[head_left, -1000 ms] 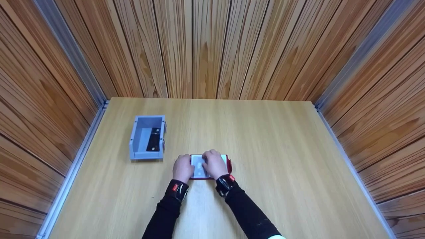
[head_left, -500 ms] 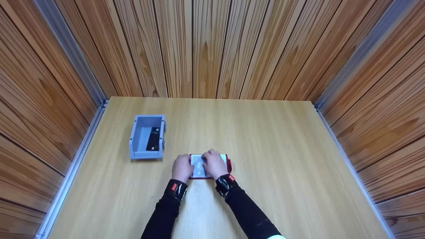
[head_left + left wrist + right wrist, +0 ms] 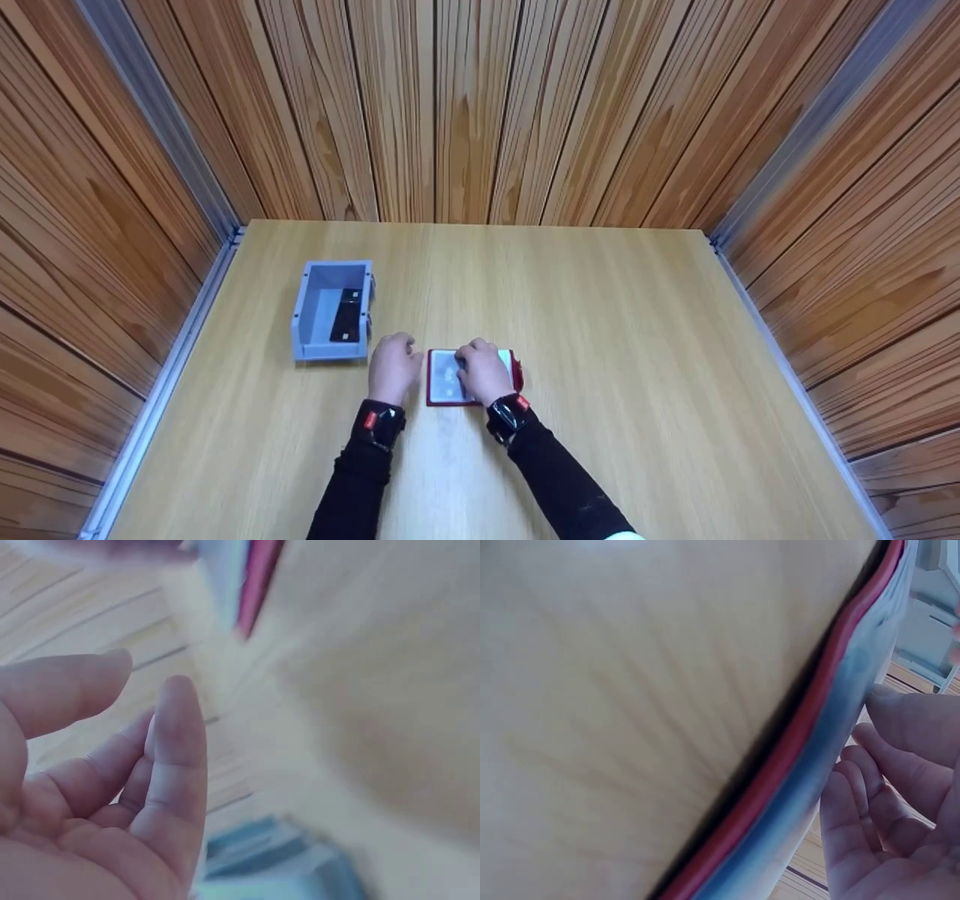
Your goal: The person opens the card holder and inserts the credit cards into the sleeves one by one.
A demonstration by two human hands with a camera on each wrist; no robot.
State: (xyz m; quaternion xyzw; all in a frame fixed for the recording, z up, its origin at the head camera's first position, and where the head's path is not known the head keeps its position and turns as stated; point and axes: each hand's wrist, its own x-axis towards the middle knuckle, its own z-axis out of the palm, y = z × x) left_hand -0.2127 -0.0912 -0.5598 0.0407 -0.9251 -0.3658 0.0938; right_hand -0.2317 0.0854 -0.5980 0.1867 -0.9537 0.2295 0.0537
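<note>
On the table lies a flat, red-edged rectangular thing [image 3: 444,384] with a pale bluish-white top and a red tab at its right end; its exact kind cannot be told. My right hand [image 3: 486,369] rests on its right part, and in the right wrist view the fingertips [image 3: 836,791] touch the pale face, fingers loosely bent. My left hand [image 3: 394,369] is just off its left edge, apart from it. In the left wrist view, thumb and fingers [image 3: 180,742] stand apart with nothing between them.
A grey-blue plastic bin [image 3: 330,351] stands on the table [image 3: 615,345] at the left, beyond my left hand. Inside it lie flat black pieces [image 3: 346,319] along the right wall. Wood-plank walls [image 3: 465,112] enclose the back and sides.
My left hand has let go of the left edge of the flat red-edged thing and moved a little left. My right hand and the flat thing have stayed in place.
</note>
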